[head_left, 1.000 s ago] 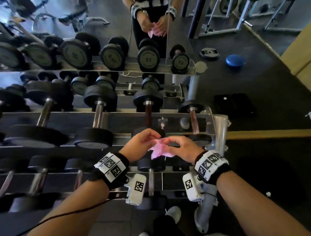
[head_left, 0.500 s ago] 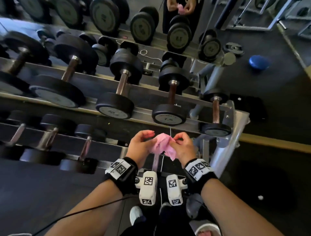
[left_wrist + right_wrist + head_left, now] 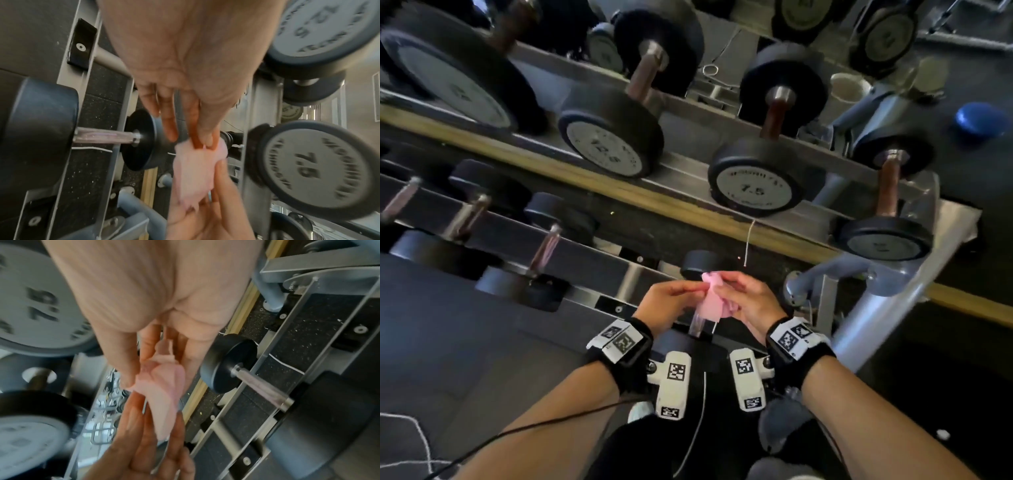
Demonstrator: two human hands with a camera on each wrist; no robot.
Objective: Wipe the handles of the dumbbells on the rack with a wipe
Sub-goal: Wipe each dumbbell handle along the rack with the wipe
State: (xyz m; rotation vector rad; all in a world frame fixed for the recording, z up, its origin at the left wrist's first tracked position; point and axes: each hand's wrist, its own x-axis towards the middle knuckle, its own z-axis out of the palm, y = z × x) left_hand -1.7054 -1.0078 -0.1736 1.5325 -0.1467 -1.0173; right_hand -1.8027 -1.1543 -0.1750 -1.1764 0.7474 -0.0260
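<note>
Dumbbells [image 3: 755, 178] are sitting in rows on the tiered rack [image 3: 619, 192], and judging by how things lie, no handle is being wiped at this moment, so most or all of the wiping is likely still ahead; whether any handle is already clean cannot be told. Both hands are hovering over the rack's near, lowest tier, close to its right end, directly above a small dumbbell's shiny handle [image 3: 104, 135] without touching it. Between them the pink wipe [image 3: 711, 298] is hanging, crumpled and soft, thin enough to look pale and slightly translucent in the wrist views. The left hand [image 3: 666, 301] is pinching its upper edge between thumb and fingertips [image 3: 197, 141], while the right hand [image 3: 748, 301] is curling its fingers around the bunched remainder. It seems the wipe is being readied for that handle below.
</note>
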